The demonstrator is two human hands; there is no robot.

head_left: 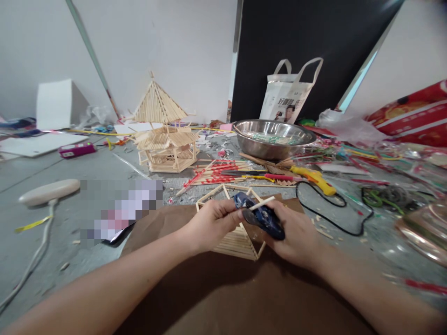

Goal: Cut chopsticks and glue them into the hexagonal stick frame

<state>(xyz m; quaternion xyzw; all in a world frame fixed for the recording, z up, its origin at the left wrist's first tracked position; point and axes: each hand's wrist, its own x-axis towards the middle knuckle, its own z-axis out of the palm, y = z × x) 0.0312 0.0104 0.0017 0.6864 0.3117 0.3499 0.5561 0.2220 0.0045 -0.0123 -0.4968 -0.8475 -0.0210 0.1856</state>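
My left hand (213, 223) pinches a thin pale wooden stick (262, 203) and holds it across the jaws of a dark blue cutter (260, 216). My right hand (296, 235) is wrapped round the handles of that cutter. Both hands hover just above a half-built hexagonal frame of wooden sticks (234, 239), which lies on a brown sheet of cardboard (209, 288). Part of the frame is hidden under my hands.
A finished stick pavilion (164, 132) stands behind on the grey floor. To its right lie loose sticks with red marks (216, 174), a steel bowl (274, 137), a yellow glue gun (314, 177) with black cord, a white bag (288, 95) and coloured clutter.
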